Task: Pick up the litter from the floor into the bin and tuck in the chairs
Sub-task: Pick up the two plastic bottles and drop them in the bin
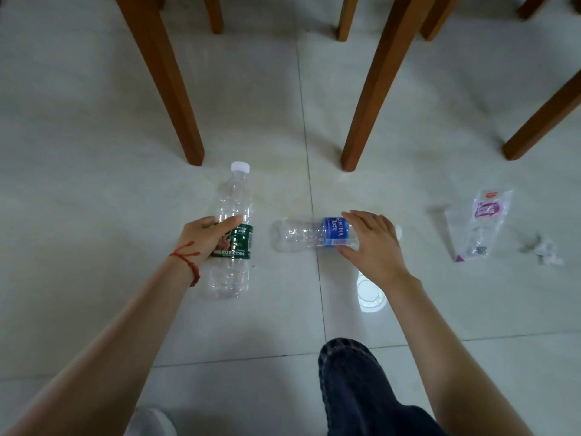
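Both hands down at once, saves a trip. Left hand (pixel 209 236) wrapping green-label bottle (pixel 232 234) at 9 o'clock; right hand (pixel 371 243) clasping Aquafina bottle (pixel 309 236) mid-floor. Wrapper (pixel 479 225) at 3 o'clock. No bin visible.

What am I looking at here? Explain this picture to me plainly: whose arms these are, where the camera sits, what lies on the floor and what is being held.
There is no machine. A person wears one wide-angle camera on the head, looking down, so you see their own arms and a knee in dark trousers.

The left hand grips a clear bottle with a green label. The right hand closes on a bottle with a blue label lying on its side. Whether either bottle has left the tiled floor cannot be told.

Also on the floor: a clear plastic cup beside the right forearm, a clear printed wrapper further right, and a small crumpled scrap next to it. Wooden chair legs stand beyond. No bin is visible.
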`<state>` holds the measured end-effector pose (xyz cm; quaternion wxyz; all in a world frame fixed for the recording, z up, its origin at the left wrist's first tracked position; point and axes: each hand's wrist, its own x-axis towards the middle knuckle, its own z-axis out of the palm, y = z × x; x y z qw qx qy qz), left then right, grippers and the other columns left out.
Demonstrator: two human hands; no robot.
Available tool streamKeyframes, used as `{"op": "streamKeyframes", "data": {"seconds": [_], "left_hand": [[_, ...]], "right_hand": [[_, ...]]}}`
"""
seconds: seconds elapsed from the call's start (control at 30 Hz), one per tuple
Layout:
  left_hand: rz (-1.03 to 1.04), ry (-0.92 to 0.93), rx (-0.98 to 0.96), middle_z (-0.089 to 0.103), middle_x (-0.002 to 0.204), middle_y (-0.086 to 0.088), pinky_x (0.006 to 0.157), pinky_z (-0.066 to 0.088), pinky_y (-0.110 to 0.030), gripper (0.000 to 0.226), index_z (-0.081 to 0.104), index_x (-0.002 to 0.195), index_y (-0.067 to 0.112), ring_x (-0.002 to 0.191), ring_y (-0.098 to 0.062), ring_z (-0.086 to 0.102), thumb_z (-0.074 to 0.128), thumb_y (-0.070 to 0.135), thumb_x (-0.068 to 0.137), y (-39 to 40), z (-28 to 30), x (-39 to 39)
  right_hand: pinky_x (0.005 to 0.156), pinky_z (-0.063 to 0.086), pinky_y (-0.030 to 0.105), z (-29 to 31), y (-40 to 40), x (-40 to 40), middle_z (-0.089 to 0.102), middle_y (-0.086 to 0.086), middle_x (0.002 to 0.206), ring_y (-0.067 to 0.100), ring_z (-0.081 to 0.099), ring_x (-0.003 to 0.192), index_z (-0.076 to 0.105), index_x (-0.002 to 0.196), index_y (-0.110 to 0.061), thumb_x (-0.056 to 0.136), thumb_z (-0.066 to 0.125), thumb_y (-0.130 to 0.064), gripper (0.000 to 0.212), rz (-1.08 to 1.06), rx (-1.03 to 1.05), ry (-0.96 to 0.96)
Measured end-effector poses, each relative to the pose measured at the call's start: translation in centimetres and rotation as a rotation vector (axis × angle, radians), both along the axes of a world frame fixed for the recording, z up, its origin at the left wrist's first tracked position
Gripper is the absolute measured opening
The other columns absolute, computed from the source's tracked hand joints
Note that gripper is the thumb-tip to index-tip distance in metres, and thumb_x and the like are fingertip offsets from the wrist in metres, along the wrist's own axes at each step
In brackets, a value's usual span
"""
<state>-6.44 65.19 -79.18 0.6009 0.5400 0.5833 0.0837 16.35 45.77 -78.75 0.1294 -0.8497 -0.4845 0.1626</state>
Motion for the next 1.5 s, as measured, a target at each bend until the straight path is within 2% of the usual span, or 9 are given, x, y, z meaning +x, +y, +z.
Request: {"op": "streamKeyframes", "data": {"seconds": [0.13, 0.3, 0.4, 0.6, 0.77, 1.0, 1.27, 1.4, 1.5], "left_hand": [[0.006, 0.025, -0.005, 0.069, 0.054, 0.002, 0.065, 0.055, -0.034, 0.044, 0.068, 0.057, 0.024, 0.055, -0.016, 0.066, 0.075, 0.065, 0.041, -1.6, -0.7, -0.9], [-0.020, 0.047, 0.036, 0.070, 0.057, 0.003, 0.066, 0.055, -0.033, 0.046, 0.068, 0.062, 0.023, 0.057, -0.015, 0.067, 0.073, 0.066, 0.043, -1.8, -0.8, -0.7], [0.004, 0.024, 0.049, 0.069, 0.054, 0.006, 0.061, 0.053, -0.029, 0.041, 0.068, 0.061, 0.024, 0.052, -0.011, 0.066, 0.074, 0.062, 0.045, -1.7, -0.4, 0.1], [0.038, 0.041, 0.021, 0.068, 0.058, 0.001, 0.063, 0.053, -0.029, 0.035, 0.066, 0.060, 0.020, 0.056, -0.016, 0.065, 0.075, 0.053, 0.057, -2.7, 1.1, 1.1], [0.045, 0.051, -0.036, 0.066, 0.051, 0.007, 0.060, 0.054, -0.027, 0.037, 0.068, 0.069, 0.016, 0.051, -0.010, 0.063, 0.076, 0.049, 0.056, -4.2, 4.0, 0.9], [0.106, 0.024, -0.034, 0.061, 0.053, 0.010, 0.041, 0.044, -0.012, 0.026, 0.060, 0.070, 0.020, 0.041, -0.002, 0.055, 0.077, 0.038, 0.063, -5.7, 11.1, -0.8], [0.127, 0.012, -0.058, 0.054, 0.057, 0.006, 0.042, 0.041, -0.009, 0.033, 0.063, 0.087, 0.012, 0.039, -0.001, 0.051, 0.075, 0.037, 0.069, -6.2, 22.0, -2.1], [0.132, 0.016, -0.077, 0.054, 0.055, 0.008, 0.046, 0.044, -0.013, 0.042, 0.065, 0.082, 0.006, 0.041, -0.003, 0.052, 0.075, 0.043, 0.065, -6.4, 28.8, -3.0], [0.142, -0.007, -0.093, 0.052, 0.042, 0.015, 0.042, 0.041, -0.010, 0.029, 0.063, 0.071, 0.013, 0.038, -0.001, 0.050, 0.075, 0.039, 0.067, -6.5, 33.9, -3.5]], "right_hand": [[0.111, 0.018, 0.038, -1.0, 0.8, 0.9, 0.049, 0.008, 0.136, 0.026, 0.040, 0.127, 0.046, 0.131, -0.015, 0.078, 0.067, -0.027, 0.059, 0.072, -0.096, -0.008], [0.095, 0.033, 0.033, -1.6, 1.4, 1.7, 0.057, 0.005, 0.124, 0.024, 0.047, 0.115, 0.050, 0.126, -0.019, 0.075, 0.068, -0.033, 0.056, -0.033, -0.111, 0.076], [0.076, 0.038, 0.029, -1.4, 1.5, 1.2, 0.060, 0.000, 0.108, 0.019, 0.052, 0.101, 0.057, 0.115, -0.023, 0.070, 0.070, -0.039, 0.049, -0.219, -0.064, 0.232], [0.065, 0.042, 0.015, 1.0, 0.3, -0.3, 0.067, -0.005, 0.088, 0.011, 0.060, 0.080, 0.066, 0.092, -0.025, 0.068, 0.075, -0.035, 0.028, -0.539, 0.090, 0.631], [0.070, 0.047, 0.022, 5.3, -0.5, -1.7, 0.064, -0.009, 0.071, 0.006, 0.059, 0.066, 0.069, 0.090, -0.019, 0.071, 0.076, -0.029, 0.023, -0.724, 0.138, 0.848], [0.069, 0.049, 0.024, 13.3, -0.9, -4.2, 0.066, 0.001, 0.082, 0.014, 0.061, 0.075, 0.067, 0.081, -0.021, 0.075, 0.073, -0.027, 0.011, -0.946, 0.173, 1.057], [0.068, 0.048, 0.023, 23.7, -0.7, -6.4, 0.066, 0.003, 0.087, 0.015, 0.062, 0.079, 0.067, 0.074, -0.023, 0.077, 0.070, -0.029, 0.007, -0.936, 0.146, 1.103], [0.066, 0.047, 0.023, 30.4, -0.5, -7.6, 0.067, 0.002, 0.085, 0.015, 0.062, 0.078, 0.067, 0.075, -0.023, 0.076, 0.071, -0.029, 0.007, -0.931, 0.138, 1.124], [0.066, 0.047, 0.023, 35.4, -0.4, -8.5, 0.067, 0.001, 0.081, 0.014, 0.062, 0.076, 0.067, 0.075, -0.023, 0.076, 0.071, -0.029, 0.007, -0.913, 0.132, 1.139]]}}
